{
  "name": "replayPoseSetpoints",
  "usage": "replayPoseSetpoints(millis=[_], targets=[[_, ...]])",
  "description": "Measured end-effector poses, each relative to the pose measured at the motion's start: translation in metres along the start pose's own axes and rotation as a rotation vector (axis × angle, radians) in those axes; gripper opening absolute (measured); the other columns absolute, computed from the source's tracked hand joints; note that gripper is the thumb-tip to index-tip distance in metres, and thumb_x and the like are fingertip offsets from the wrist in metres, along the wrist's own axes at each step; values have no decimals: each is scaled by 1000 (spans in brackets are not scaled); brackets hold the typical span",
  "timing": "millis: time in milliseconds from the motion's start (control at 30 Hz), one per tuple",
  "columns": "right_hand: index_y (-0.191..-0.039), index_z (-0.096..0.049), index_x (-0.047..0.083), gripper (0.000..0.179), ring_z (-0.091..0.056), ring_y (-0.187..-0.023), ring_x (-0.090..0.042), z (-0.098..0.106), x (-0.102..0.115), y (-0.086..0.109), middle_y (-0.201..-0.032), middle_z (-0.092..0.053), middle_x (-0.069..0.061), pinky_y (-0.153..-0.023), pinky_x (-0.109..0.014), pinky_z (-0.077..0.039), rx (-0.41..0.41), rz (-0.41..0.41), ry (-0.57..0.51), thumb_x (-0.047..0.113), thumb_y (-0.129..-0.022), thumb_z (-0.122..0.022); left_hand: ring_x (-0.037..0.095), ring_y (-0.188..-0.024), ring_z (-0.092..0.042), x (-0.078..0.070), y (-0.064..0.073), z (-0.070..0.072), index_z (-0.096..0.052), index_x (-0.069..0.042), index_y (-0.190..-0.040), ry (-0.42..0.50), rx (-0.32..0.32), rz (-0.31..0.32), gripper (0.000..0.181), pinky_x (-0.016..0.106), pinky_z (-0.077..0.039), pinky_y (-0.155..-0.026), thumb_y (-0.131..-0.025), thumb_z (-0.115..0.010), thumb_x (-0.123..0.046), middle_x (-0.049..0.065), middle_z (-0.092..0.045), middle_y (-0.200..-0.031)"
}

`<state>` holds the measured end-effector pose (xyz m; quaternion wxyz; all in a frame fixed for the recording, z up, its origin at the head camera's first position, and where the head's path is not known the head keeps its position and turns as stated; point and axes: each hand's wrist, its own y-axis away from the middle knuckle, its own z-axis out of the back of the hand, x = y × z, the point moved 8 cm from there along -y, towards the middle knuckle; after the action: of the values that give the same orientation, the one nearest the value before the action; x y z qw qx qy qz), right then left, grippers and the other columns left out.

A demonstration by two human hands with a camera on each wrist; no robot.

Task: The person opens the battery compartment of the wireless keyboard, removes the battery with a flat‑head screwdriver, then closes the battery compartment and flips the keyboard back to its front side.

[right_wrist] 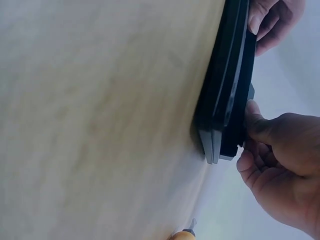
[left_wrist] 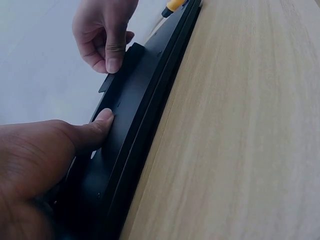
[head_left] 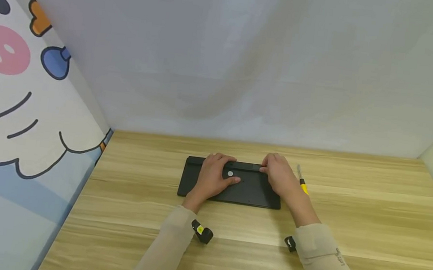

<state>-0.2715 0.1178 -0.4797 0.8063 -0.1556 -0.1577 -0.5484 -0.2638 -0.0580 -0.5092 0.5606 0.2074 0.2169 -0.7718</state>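
A black keyboard (head_left: 251, 194) lies with its underside up, a raised bar (head_left: 243, 166) along its far edge. My left hand (head_left: 211, 177) grips its left middle, thumb (left_wrist: 102, 120) on the underside and fingers bent over the far edge. Beside that thumb is a round white spot (head_left: 230, 173). My right hand (head_left: 279, 174) is at the right part of the bar. There its thumb and fingers pinch a thin dark flap (left_wrist: 104, 84), which sticks out past the edge in the left wrist view. The curled right fingertips are partly hidden.
A screwdriver (head_left: 304, 186) with a yellow and black handle lies just right of my right hand. The wood-grain table (head_left: 131, 214) meets a pale backdrop (head_left: 245, 89) behind the keyboard. A cartoon-printed panel (head_left: 4, 97) stands on the left. Wrist cameras (head_left: 202, 232) sit by both sleeves.
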Motion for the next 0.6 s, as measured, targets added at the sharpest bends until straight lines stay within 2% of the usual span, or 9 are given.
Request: replayPoseSetpoints(millis=[200, 467, 600], targets=[[-103, -62, -1, 12, -61, -99, -35, 1, 1, 2, -99, -64, -16, -85, -45, -55, -21, -5, 20, 11, -100, -64, 31, -136, -53, 0, 1, 1, -61, -18, -139, -1, 0, 4, 58, 50, -21, -133, -88, -80, -40, 9, -63, -135], [-102, -65, 5, 8, -55, -90, -30, 9, 2, 9, -95, -59, -11, -77, -39, -51, -125, 29, 61, 13, -101, -64, 30, -135, -55, 0, 0, 0, -61, -20, -138, -9, -15, -15, 57, 51, -24, -132, -88, -80, -41, 8, -64, -134], [-104, -64, 4, 7, -55, -90, -31, 11, 2, 10, -95, -59, -11, -77, -40, -51, -129, 39, 46, 10, -101, -62, 30, -136, -54, -1, 0, 1, -61, -19, -138, -3, -6, -6, 58, 51, -22, -133, -88, -80, -40, 8, -63, -134]])
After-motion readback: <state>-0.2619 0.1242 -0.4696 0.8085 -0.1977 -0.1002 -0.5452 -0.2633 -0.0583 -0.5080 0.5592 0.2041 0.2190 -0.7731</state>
